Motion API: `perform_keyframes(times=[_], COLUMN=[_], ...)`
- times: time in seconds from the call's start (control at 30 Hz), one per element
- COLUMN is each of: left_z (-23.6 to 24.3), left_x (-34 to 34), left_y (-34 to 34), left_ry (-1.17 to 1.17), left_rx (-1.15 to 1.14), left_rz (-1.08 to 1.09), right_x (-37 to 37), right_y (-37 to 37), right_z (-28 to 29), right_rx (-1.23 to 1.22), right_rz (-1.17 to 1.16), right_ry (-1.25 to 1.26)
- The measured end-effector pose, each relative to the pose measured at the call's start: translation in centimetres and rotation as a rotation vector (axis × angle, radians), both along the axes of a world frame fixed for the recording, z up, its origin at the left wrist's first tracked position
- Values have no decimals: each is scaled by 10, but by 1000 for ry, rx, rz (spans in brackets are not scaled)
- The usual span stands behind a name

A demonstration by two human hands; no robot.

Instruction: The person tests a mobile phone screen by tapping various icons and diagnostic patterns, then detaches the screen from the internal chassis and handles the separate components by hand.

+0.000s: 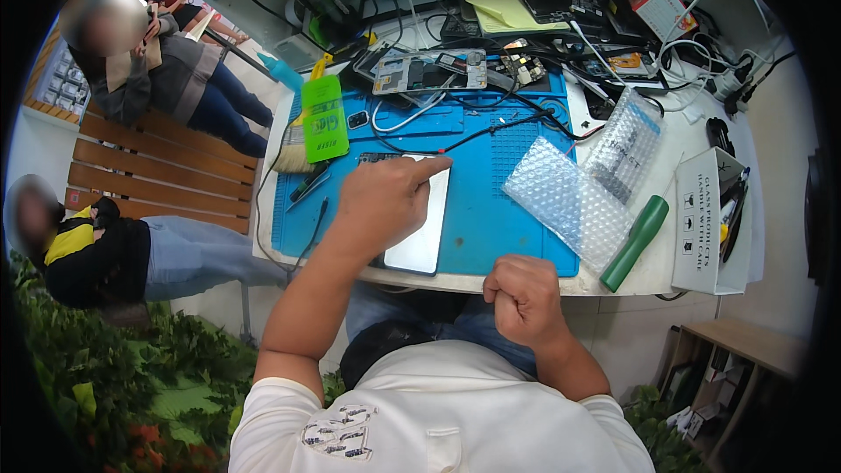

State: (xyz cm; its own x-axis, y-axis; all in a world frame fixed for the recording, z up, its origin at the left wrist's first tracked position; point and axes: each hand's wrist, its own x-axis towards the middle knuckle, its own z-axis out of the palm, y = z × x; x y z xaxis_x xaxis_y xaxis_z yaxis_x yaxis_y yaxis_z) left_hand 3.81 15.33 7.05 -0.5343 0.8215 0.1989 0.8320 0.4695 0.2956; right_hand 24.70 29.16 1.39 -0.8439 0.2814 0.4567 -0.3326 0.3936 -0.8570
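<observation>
My left hand (390, 201) is over a white, flat rectangular device (416, 245) on the blue mat (473, 236), index finger stretched across its upper part and the other fingers curled; whatever may be under them is hidden. Dark electronics show behind the device's top. My right hand (523, 298) is a fist at the table's front edge, with nothing visible in it. Left of the device lie a screwdriver (308, 178), a wide brush (293, 144) and a green packet (323, 118).
Phone parts (429, 70) and tangled cables crowd the back. Bubble-wrap pouches (561, 193), a green roller (635, 241) and an open box (696, 219) with tools are on the right. Two people (158, 79) (105, 254) are beyond the table's left side, by a wooden bench (149, 180).
</observation>
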Motion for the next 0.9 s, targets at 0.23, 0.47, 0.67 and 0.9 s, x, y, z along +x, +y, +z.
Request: perform_keyframes(times=[0.23, 0.47, 0.67, 0.9], left_z=[-8, -4, 2, 6], left_x=[-3, -6, -17, -29], left_y=[4, -9, -31, -43], left_ry=[21, -41, -19, 22], left_rx=[-20, -21, -44, -5], left_rz=[-17, 40, 129, 158], right_x=[-1, -1, -1, -2], right_y=[0, 0, -1, -2], right_z=[1, 1, 2, 0], right_rx=[6, 10, 11, 8], right_rz=[2, 3, -1, -10], right_ry=[10, 3, 5, 11])
